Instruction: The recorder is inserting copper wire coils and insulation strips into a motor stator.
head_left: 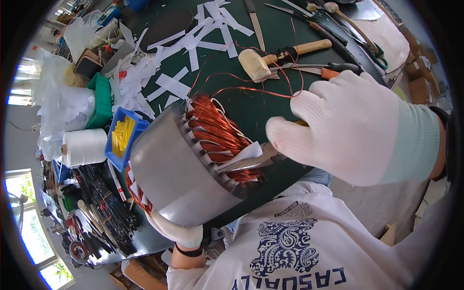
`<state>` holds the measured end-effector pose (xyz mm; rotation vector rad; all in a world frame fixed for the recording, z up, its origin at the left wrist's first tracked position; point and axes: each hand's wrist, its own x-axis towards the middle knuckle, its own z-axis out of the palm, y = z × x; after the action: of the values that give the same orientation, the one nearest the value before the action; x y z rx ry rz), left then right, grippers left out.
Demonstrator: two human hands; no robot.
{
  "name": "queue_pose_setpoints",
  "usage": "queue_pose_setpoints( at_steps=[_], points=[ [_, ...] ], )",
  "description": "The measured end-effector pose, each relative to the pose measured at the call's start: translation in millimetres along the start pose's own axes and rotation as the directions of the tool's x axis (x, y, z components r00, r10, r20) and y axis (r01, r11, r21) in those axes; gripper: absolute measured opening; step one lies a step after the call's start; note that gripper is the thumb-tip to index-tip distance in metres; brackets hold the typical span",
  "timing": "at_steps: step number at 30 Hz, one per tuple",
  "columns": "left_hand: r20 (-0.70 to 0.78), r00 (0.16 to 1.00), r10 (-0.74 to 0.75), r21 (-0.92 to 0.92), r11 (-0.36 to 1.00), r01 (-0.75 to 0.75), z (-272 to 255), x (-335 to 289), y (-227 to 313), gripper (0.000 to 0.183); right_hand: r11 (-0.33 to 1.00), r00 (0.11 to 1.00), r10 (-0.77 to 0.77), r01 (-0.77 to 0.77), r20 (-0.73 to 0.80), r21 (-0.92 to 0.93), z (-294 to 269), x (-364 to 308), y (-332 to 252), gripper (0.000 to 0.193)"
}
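A steel motor stator point(169, 159) lies tilted on its side, with a thick bundle of copper windings point(217, 128) bulging from its right end. My white-gloved left hand point(176, 229) holds the stator low at the near left, its fingers mostly hidden behind the steel. My gloved right hand point(343, 125) is closed round a metal bladed tool point(266, 158); the grip is covered, so its exact kind is unclear. The tool's tapered tip reaches the slot edge, touching a white insulating paper strip point(246, 153) beside the windings. Loose red copper wires point(251, 89) loop up from the coil toward my right hand.
Behind stands a mallet point(256, 65) among knives and screwdrivers on the dark green table point(227, 104). White paper strips point(212, 34) lie scattered. At left are a blue bin point(145, 124) of yellow sleeves, a green bin point(101, 104), a white thread spool point(87, 147) and black sleeving point(108, 208).
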<state>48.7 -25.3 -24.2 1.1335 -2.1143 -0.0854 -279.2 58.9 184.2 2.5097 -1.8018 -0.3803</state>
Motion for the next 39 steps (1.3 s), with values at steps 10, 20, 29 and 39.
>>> queue_pose_setpoints(
  at_steps=[10,20,29,39],
  points=[
    [-0.095,0.870,-0.484,-0.604,0.723,0.336,4,11,20,0.094,0.867,0.891,0.451,-0.424,-0.051,0.261,-5,0,-30,0.015],
    [0.163,0.739,-0.654,-0.892,0.222,0.394,3,-4,10,0.092,0.961,0.959,0.277,-0.274,0.057,-0.046,-21,5,-22,0.025],
    [0.232,0.581,-0.780,-0.923,0.012,0.385,1,14,24,0.100,0.955,0.941,0.293,-0.280,0.169,-0.098,-21,1,-31,0.040],
    [0.341,0.533,-0.774,-0.902,-0.109,0.418,-5,14,25,0.097,0.944,0.925,0.256,-0.302,0.279,0.133,-20,2,-17,0.034]
  ],
)
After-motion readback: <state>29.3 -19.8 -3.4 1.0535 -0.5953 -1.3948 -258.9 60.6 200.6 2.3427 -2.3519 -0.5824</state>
